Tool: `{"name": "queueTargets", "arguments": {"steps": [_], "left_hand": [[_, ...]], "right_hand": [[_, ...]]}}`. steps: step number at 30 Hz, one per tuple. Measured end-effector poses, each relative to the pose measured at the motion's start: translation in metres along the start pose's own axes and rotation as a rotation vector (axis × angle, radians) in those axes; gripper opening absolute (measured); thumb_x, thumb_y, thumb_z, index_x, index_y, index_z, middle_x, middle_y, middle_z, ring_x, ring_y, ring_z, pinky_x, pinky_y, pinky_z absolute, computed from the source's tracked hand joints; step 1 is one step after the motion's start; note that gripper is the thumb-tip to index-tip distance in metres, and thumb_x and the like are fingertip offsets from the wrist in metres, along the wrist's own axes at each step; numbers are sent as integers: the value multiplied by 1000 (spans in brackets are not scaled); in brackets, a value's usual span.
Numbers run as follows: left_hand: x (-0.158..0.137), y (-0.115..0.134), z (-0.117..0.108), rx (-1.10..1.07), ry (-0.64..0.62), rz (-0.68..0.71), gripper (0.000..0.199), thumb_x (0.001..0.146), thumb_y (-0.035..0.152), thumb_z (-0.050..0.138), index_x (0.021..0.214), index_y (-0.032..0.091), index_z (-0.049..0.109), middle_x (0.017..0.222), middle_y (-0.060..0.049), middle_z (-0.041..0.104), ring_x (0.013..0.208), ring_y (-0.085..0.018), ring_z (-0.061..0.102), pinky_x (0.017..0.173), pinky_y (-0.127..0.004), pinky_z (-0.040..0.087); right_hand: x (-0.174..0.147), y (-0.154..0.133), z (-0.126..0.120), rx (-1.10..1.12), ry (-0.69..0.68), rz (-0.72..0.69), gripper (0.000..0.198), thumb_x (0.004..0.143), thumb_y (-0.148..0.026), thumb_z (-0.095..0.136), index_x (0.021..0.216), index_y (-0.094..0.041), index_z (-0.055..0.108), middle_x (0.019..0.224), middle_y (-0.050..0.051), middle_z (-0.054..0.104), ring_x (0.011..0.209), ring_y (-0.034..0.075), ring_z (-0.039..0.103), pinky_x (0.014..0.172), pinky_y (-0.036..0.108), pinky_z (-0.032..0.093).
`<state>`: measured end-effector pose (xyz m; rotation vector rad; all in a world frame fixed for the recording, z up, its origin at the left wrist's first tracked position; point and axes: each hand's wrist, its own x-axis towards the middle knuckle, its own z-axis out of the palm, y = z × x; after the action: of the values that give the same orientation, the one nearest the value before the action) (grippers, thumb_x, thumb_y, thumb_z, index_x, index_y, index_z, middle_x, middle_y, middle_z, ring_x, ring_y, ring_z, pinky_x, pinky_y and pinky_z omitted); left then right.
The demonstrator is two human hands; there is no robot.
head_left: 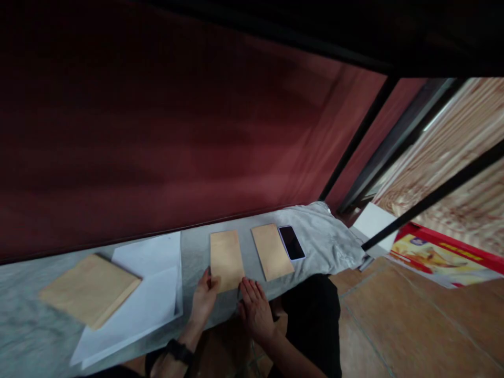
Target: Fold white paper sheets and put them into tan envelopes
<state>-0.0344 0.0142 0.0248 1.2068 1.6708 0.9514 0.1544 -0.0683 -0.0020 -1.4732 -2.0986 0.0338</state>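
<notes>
- Envelope (227, 262) in middle is laid flat on cloth (331, 241), straight ahead of the body, near edge by the table's edge; prob. set there b/c both hands can reach it w/o stretching.
- L hand (205, 298): env.'s near L edge is pinched, thumb on top, fingers curled at the side; seems gripped at the edge so the face is left uncovered.
- R hand (255, 310): fingers are laid out straight, close together, tips at the near R corner; nothing is seen gripped, prob. corner is just steadied. Pressure can't be told.
- R env. (272, 252) is placed apart, slightly tilted, w/ phone (292, 243) right alongside; whether they touch can't be told. Gap btwn envs. prob. keeps them from being mixed.
- White sheets (155, 281) are spread at L, w/ brown pack (90, 291) set askew, partly on top; kept clear of the hands, maybe for elbow room. Count in pack can't be told.
</notes>
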Motion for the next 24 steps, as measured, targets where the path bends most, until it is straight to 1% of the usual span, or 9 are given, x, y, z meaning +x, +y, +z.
{"name": "queueTargets", "arguments": {"steps": [2, 4, 8, 10, 12, 14, 16, 19, 24], "left_hand": [[0, 5, -3, -60, -10, -116, 33, 74, 38, 64, 103, 21, 65, 75, -1, 71, 70, -23, 70, 61, -30, 54], [-1, 9, -5, -117, -20, -209, 27, 72, 34, 65, 95, 21, 65, 68, 1, 68, 58, -19, 66, 51, -26, 49], [-6, 13, -8, -283, -54, -261, 24, 65, 30, 72, 84, 19, 64, 71, 1, 70, 54, -16, 66, 50, -24, 48], [-11, 14, -7, -359, -67, -273, 31, 60, 32, 76, 85, 19, 64, 74, 0, 71, 58, -16, 67, 52, -24, 48], [-17, 16, -4, -425, -71, -282, 39, 56, 35, 80, 88, 19, 64, 76, 0, 72, 60, -16, 68, 53, -23, 48], [-24, 20, 2, -470, -82, -285, 45, 54, 38, 82, 89, 18, 64, 77, 0, 73, 62, -16, 68, 55, -23, 49], [-30, 26, 9, -484, -103, -264, 45, 55, 39, 81, 91, 18, 64, 78, 0, 73, 63, -16, 68, 57, -24, 49], [-40, 36, 23, -456, -155, -206, 43, 60, 43, 78, 92, 18, 65, 75, -1, 73, 62, -16, 67, 56, -24, 49], [-53, 47, 49, -410, -262, -162, 41, 62, 48, 76, 87, 19, 63, 76, -1, 73, 62, -17, 67, 53, -25, 48]], "right_hand": [[1, -1, -1, 11, -10, 12, 57, 98, -21, 48, 154, -16, 38, 151, 11, 52, 144, 23, 43, 120, 47, 36], [2, -1, -3, 27, -31, 29, 57, 97, -21, 50, 153, -17, 39, 151, 11, 53, 143, 22, 44, 120, 46, 36], [3, -1, -7, 153, -17, 116, 57, 94, -17, 50, 150, -20, 43, 148, 11, 55, 139, 21, 48, 118, 44, 40], [3, 0, -7, 332, 47, 239, 51, 96, -19, 47, 147, -21, 48, 145, 11, 57, 135, 21, 51, 114, 41, 45], [4, -1, -8, 578, 131, 436, 45, 98, -29, 46, 142, -21, 52, 136, 12, 62, 125, 23, 59, 105, 38, 51], [7, -1, -11, 853, 168, 680, 44, 96, -44, 50, 133, -21, 59, 118, 10, 70, 105, 23, 68, 88, 36, 58], [13, -2, -16, 1121, 122, 881, 51, 89, -60, 57, 118, -20, 66, 98, 7, 72, 84, 21, 70, 71, 31, 58], [21, -3, -25, 1381, 45, 980, 58, 71, -72, 71, 91, -18, 69, 81, 3, 70, 68, 17, 65, 62, 26, 53], [28, 3, -31, 1408, 74, 1126, 58, 57, -75, 76, 65, -19, 61, 53, -1, 59, 52, 16, 60, 54, 27, 50]]}}
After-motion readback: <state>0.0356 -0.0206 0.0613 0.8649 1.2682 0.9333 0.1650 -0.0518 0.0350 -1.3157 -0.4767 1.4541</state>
